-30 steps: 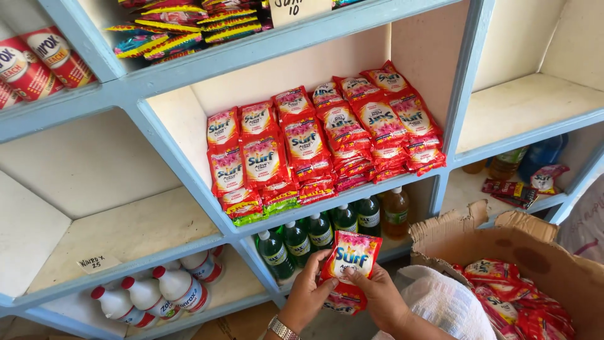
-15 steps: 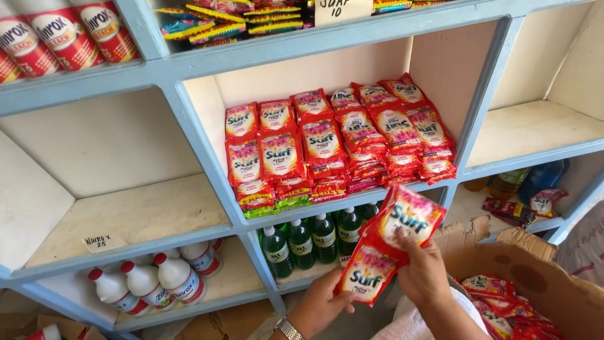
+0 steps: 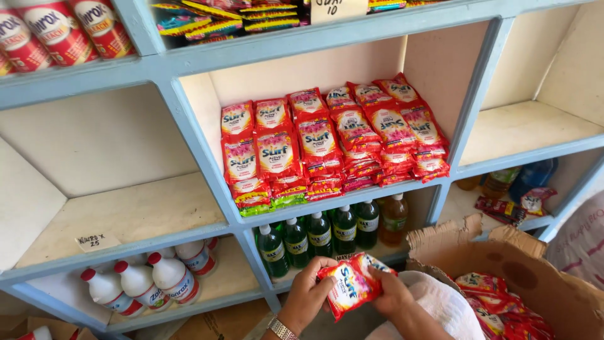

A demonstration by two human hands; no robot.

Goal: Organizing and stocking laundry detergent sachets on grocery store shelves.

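Red and shiny, the soap packet (image 3: pixel 352 284) is sitting low in the picture, at about 6 o'clock, and we are holding it with both hands. Our left hand (image 3: pixel 308 293) is gripping it from the 9 o'clock side, with its fingers (image 3: pixel 328 266) curling tight over the top edge. Our right hand (image 3: pixel 390 294) is gripping it from the 3 o'clock side, with its fingers closed on the other end. We are wearing a watch (image 3: pixel 279 328) on the left wrist.

At 12 o'clock from the packet, more red soap packets (image 3: pixel 333 138) are leaning in rows inside the middle box of the blue shelf (image 3: pixel 189 126). Just under them, dark green bottles (image 3: pixel 321 234) are standing side by side, with one orange bottle (image 3: pixel 394 219) at the 3 o'clock end of the row.

At 9 o'clock, white bottles with red caps (image 3: pixel 145 283) are standing on the bottom shelf. Above them, a small paper tag (image 3: pixel 95 240) is lying in a bare box of the shelf.

At 4 o'clock, a brown cardboard box (image 3: pixel 503 264) is sitting open, and more red packets (image 3: pixel 503 308) are lying inside it. Red cans (image 3: pixel 60 31) are standing way up at 10 o'clock.
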